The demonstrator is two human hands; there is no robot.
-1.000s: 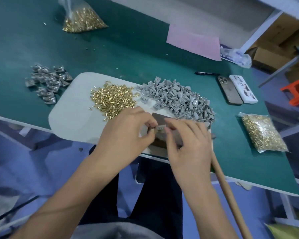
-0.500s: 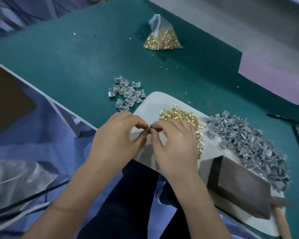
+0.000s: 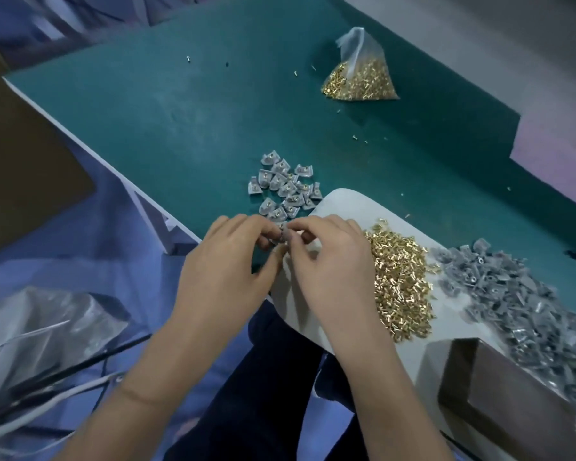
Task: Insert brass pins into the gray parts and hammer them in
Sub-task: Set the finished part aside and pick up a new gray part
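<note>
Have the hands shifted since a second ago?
Yes. Both hands went from the dark block leftward toward the finished gray parts.

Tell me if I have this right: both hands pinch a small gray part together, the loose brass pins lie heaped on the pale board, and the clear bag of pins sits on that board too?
Not quite. The head view shows the clear bag of pins on the green table, far from the pale board. The rest holds: left hand and right hand pinch the gray part, loose brass pins heaped on the board.
</note>
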